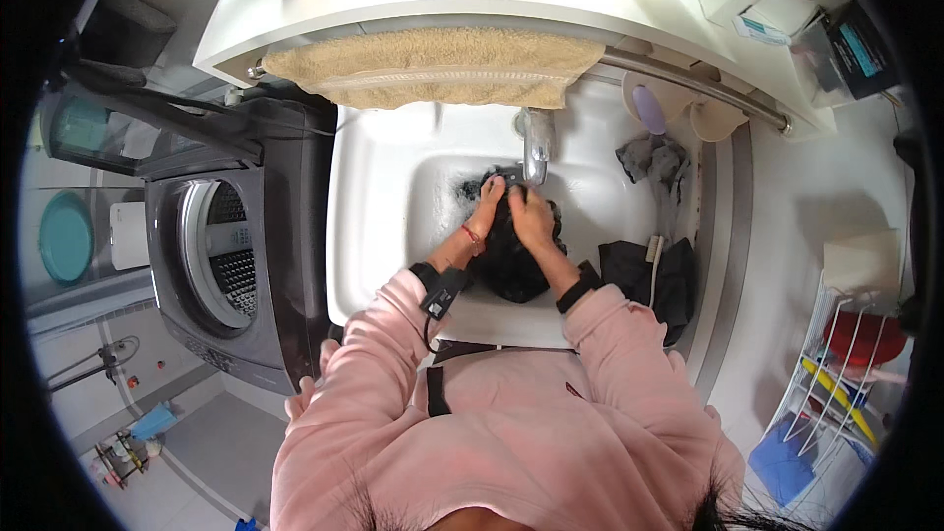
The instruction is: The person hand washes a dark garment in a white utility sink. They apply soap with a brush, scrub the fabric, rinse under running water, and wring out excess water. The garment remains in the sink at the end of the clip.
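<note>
A wet black cloth (511, 265) lies bunched in the basin of the white sink (366, 236). My left hand (487, 208) grips its upper part, thumb uppermost. Beside it, close under the chrome faucet (538, 144), my right hand (532, 217) holds the same cloth with curled fingers. Splashing water shows to the left of the cloth. How the cloth is folded between the two hands is hidden.
On the sink's right ledge lie a grey wet cloth (656, 162), dark folded fabric (619, 269) and a white-handled brush (654, 265). A tan towel (435, 66) hangs from a metal rail (693, 85) above. An open top-loading washing machine (284, 236) stands at left.
</note>
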A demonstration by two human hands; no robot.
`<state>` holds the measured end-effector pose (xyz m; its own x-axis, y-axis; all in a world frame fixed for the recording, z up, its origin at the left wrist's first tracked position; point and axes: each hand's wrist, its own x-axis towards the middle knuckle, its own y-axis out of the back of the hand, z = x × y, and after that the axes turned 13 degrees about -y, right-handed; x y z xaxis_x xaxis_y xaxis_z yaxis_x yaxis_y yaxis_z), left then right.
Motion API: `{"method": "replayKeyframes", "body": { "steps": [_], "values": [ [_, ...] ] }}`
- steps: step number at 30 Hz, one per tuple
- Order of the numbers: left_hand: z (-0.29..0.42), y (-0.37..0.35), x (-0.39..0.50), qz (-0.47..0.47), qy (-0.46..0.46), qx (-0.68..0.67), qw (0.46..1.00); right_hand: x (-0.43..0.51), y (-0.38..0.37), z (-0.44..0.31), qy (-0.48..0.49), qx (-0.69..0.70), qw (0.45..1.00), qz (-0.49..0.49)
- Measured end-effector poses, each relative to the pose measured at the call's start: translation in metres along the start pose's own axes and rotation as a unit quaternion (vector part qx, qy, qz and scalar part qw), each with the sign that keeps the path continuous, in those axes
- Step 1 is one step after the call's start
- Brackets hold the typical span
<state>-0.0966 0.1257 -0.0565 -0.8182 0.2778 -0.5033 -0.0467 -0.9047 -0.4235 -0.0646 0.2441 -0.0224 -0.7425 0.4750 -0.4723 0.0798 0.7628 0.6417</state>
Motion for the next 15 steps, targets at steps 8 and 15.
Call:
{"method": "replayKeyframes", "body": {
  "steps": [8,15],
  "values": [
    [-0.036,0.054,-0.018,-0.088,0.018,0.031,0.996,-0.086,0.012,-0.009,0.229,-0.037,0.971,-0.053],
    [-0.064,0.036,-0.027,0.101,-0.061,0.012,0.993,-0.021,0.003,0.008,0.125,-0.106,0.983,0.078]
  ]
}}
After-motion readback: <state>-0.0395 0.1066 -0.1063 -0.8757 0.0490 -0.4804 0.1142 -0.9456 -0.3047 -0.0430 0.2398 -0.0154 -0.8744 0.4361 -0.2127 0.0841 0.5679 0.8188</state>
